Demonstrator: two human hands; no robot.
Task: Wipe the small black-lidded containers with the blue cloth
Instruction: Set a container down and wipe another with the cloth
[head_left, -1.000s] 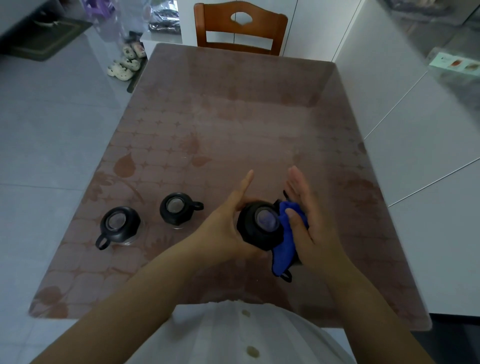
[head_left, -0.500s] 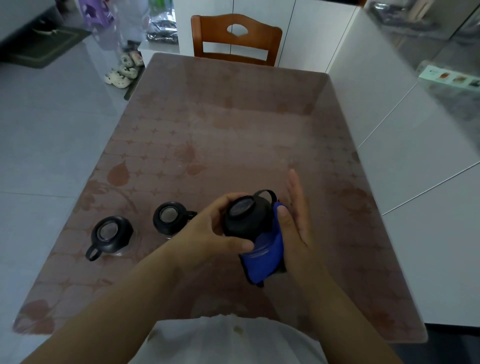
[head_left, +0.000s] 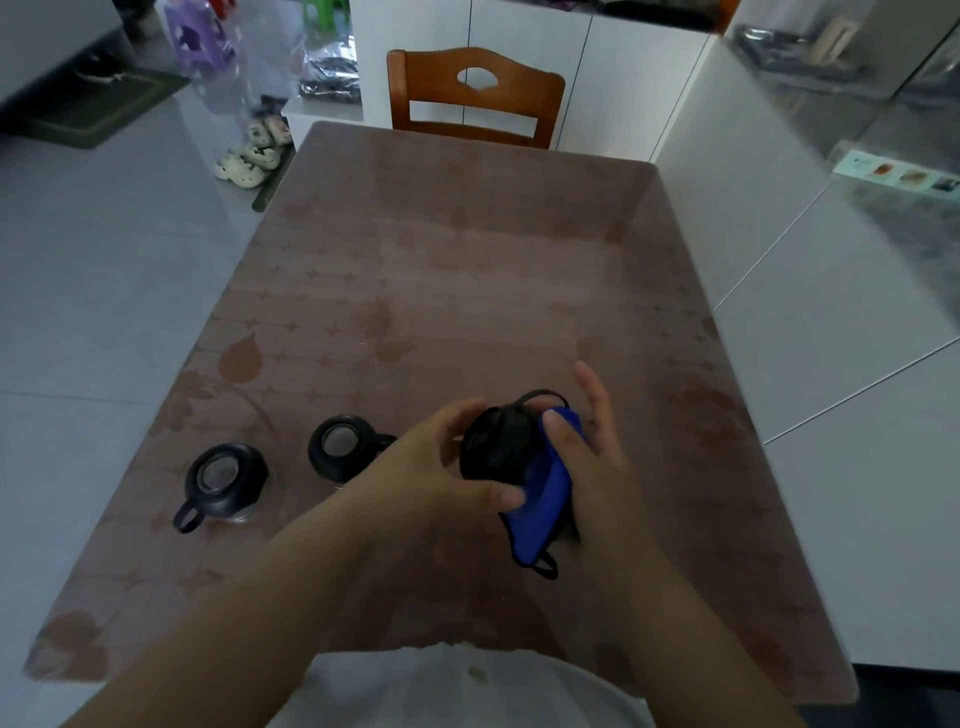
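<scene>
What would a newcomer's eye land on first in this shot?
The blue cloth, pressed by the right hand against a black-lidded container gripped in the left hand, near the table's front edge. Next, two more containers standing to their left.

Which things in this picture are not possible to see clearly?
Head view only:
- Held container: body hidden by left hand and blue cloth.
- Middle container: right side hidden behind the left hand.
- Contents of all the containers, including the far-left container: too dim and small.
</scene>
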